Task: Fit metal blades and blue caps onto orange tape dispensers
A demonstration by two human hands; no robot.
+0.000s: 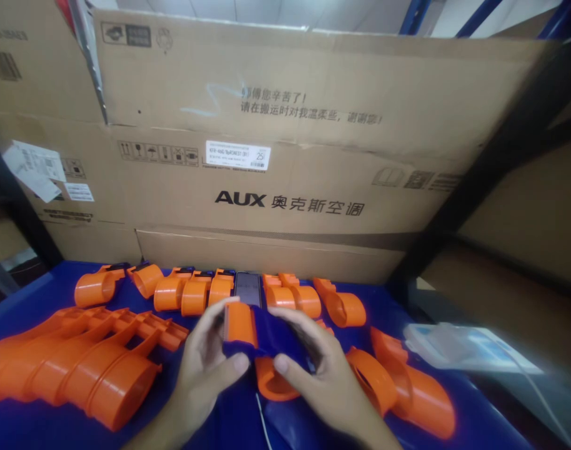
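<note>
My left hand (208,365) grips the left end of an orange and dark-blue plastic part (241,325), its thumb along the near edge. On the blue side (278,334) of that part, my right hand (325,369) is closed, with the thumb pressed over the front. An orange ring (278,390) shows just under the thumbs; whether it belongs to the held part I cannot tell. To the left lies a nested row of orange plastic cylinders with arms (98,369). Two orange cylinder pieces (421,400) lie beyond my right hand.
Along the back of the blue table surface (27,425) stand several orange ring pieces (194,295), some with dark tops, and a phone (248,289). A large cardboard box (285,169) walls off the rear. A white cable (263,419) runs below my hands; a pale packet (468,347) lies right.
</note>
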